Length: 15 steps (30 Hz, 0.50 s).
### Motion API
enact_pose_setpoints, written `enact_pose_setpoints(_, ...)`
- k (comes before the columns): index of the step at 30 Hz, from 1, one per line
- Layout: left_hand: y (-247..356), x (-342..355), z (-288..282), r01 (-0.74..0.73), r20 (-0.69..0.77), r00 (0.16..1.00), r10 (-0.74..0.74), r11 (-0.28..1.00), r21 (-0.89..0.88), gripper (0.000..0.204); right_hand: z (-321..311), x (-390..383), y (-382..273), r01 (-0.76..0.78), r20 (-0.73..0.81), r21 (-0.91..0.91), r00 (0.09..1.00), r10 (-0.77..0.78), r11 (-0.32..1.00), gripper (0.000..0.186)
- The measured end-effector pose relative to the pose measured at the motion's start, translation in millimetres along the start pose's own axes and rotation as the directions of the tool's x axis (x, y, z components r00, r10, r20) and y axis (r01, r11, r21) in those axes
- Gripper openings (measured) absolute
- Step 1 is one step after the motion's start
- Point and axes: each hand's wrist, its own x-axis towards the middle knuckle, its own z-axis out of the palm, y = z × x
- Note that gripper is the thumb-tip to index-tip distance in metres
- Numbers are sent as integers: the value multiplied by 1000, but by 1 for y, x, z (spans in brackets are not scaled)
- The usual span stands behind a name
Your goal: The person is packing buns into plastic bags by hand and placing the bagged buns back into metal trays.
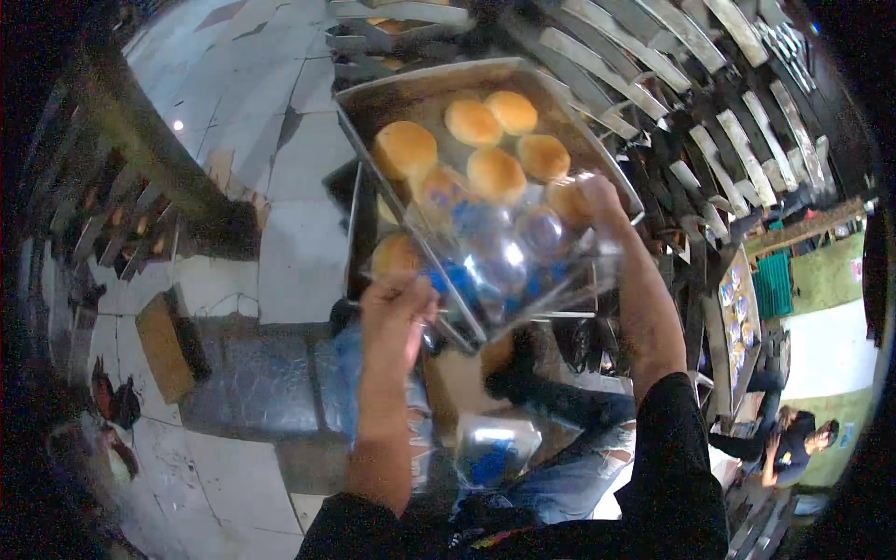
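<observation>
A metal tray [485,82] holds several golden buns [495,173] and rests over another tray [364,187]. A blurred, crinkled clear plastic bag with blue print [499,257] spans the front of the upper tray, hiding some of its contents. My left hand [392,308] grips the bag at its left end, below the tray's front corner. My right hand [602,201] has its fingers closed on the bag at the tray's right side, beside a bun. Below, another clear package with blue print [495,443] lies between my legs.
Stacks of dark metal pans [737,159] fill the upper right. A cushioned seat [261,373] and cardboard box [168,345] are at left on the tiled floor [205,467]. A tray of packaged items [737,317] stands at right, where another person [791,443] sits.
</observation>
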Motion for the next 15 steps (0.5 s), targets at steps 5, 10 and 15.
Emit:
enact_pose_setpoints(5, -9, 4, 3, 32, 73, 996, -42, 991, 129, 9, -30, 11, -37, -689, 737, 611, 675, 37, 390, 22)
enact_pose_setpoints(10, -17, 5, 16, 3, 54, 999, -8, 995, 103, 8, -31, -59, -56, 405, -354, 48, 862, -363, 913, 28)
enact_pose_setpoints(15, -20, -17, 36, 43, 117, 991, -71, 971, 234, 10, -110, -161, -74, 79, -189, 797, 974, 122, 599, 22)
